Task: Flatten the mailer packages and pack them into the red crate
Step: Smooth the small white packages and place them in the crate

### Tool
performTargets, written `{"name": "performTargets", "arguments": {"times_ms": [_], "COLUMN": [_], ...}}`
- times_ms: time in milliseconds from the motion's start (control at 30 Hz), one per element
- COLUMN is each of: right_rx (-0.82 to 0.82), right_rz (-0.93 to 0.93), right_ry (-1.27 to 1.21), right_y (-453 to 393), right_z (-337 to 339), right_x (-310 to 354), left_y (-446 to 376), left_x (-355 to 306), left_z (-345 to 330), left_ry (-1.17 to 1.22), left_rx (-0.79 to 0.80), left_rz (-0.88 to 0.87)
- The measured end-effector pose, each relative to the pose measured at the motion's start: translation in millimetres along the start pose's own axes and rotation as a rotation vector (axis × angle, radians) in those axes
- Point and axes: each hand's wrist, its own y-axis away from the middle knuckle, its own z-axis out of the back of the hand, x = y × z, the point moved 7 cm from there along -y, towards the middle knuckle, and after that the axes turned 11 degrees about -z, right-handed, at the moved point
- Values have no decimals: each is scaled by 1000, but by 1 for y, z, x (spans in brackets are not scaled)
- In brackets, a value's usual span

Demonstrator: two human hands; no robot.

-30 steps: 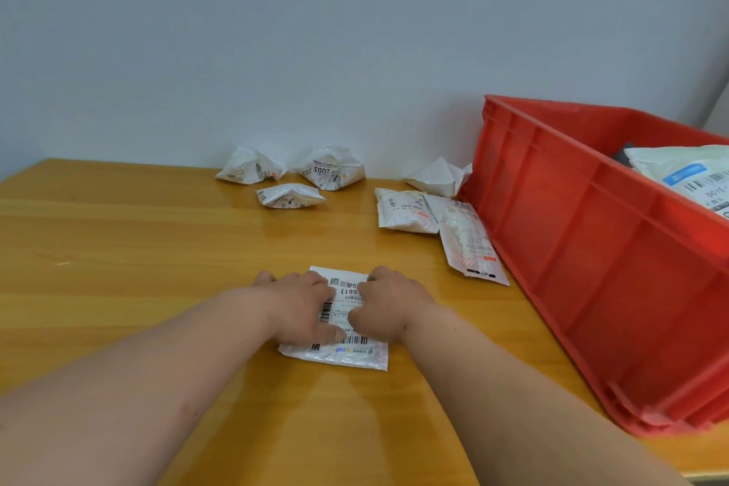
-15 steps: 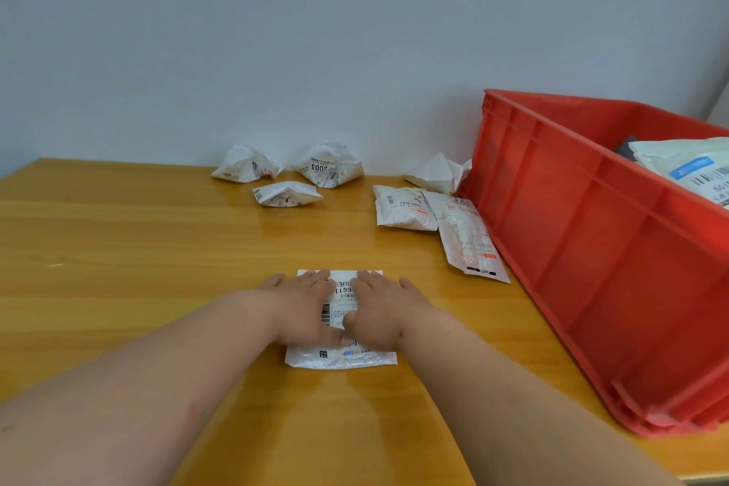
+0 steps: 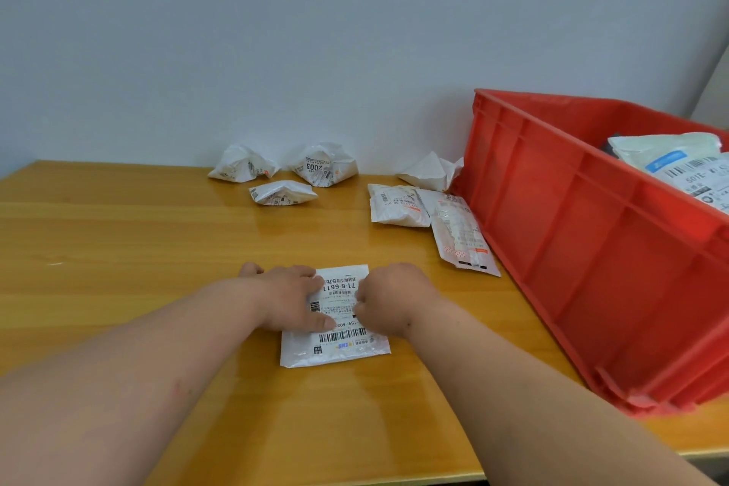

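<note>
A flat white mailer (image 3: 339,343) with barcode labels lies on the wooden table (image 3: 138,249) in front of me. My left hand (image 3: 288,296) presses on its left part with straight fingers. On its right part rests my right hand (image 3: 388,298), fingers curled under; no grip on the mailer shows. The red crate (image 3: 591,249) stands to the right, with flattened mailers (image 3: 678,166) inside. Three crumpled mailers (image 3: 325,164) sit near the wall.
Another crumpled mailer (image 3: 432,172) leans by the crate's near corner. Two flatter mailers (image 3: 396,205) (image 3: 461,235) lie beside the crate's left wall. A pale wall closes off the table's far edge. The table's front edge runs just below my forearms.
Both hands slid outward over the mailer, showing more of its label. My right hand's fingers, flat half a second ago, are curled now. The mailer lies flatter and straighter.
</note>
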Motion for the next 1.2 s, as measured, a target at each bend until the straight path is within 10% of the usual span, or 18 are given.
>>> {"name": "performTargets", "arguments": {"times_ms": [433, 667, 1200], "right_rx": [-65, 204, 192], "right_rz": [22, -29, -4], "right_ry": [43, -114, -91], "right_y": [5, 9, -7], "right_z": [1, -8, -8], "right_x": [9, 6, 13], "left_y": [13, 18, 12], "left_x": [-21, -22, -7], "left_z": [-3, -13, -6], "left_ry": [45, 87, 171], "left_rx": [-268, -148, -168], "left_rz": [-79, -109, -71]}}
